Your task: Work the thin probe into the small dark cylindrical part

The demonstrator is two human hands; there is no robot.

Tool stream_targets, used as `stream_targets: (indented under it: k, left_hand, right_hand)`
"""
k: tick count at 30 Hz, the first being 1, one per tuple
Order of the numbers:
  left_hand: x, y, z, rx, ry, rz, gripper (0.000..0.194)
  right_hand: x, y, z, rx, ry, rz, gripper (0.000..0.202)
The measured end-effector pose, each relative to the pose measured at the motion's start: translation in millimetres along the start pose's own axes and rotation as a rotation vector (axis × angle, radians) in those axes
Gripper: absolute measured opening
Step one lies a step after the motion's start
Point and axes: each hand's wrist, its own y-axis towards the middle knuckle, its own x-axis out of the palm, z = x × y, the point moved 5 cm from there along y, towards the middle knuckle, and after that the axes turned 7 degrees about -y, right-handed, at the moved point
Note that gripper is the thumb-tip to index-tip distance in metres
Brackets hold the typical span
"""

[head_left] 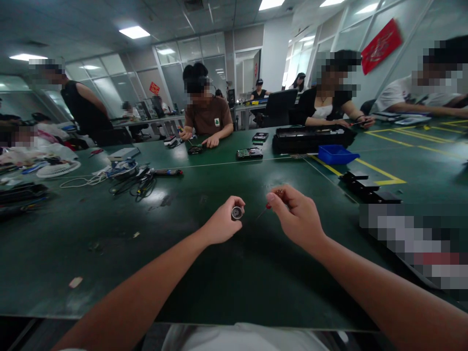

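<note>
My left hand [221,227] is closed around a small round cylindrical part [237,213], held with its open end toward me; it has a metal rim and a dark recessed inside. To its right, my right hand [300,218] grips a thin screwdriver [268,206] between thumb and fingers. The amber handle is partly hidden by the fingers, and the slim shaft points down and left toward the round part. A gap separates the screwdriver tip from that part. Both hands are above the green tabletop [204,287].
Cables [137,178] lie at left. A hard drive [249,153], a long black housing [312,140] and a blue bin [336,154] stand farther back. Black brackets [369,189] lie at right. Across the table, a co-worker's hands [211,141] handle a small device.
</note>
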Motion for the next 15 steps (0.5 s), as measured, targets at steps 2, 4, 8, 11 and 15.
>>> stream_targets:
  k: [2,4,8,11,15]
  left_hand:
    - [-1.9,-4.5,-1.5,0.006,0.089,0.035,0.031]
    - [-2.8,-7.5,-0.2,0.017,0.156,0.054,0.025]
    - [-5.2,-8.3,4.8,0.082,0.226,0.071,0.026]
    - [-7.7,-6.7,2.3,0.062,0.255,0.069,0.031]
    - [-9.9,-6.0,0.5,0.052,0.229,0.079,0.038]
  right_hand:
    - [-1.4,-2.5,0.4,-0.003,0.118,0.023,0.024]
    - [-1.1,-4.2,0.7,-0.003,0.195,0.019,0.023]
    - [3.4,-4.6,-0.2,-0.019,0.191,-0.052,0.022]
    - [6.5,-3.7,-0.1,-0.024,0.146,-0.094,0.020]
    - [8.5,-2.8,0.6,-0.023,0.078,-0.108,0.021]
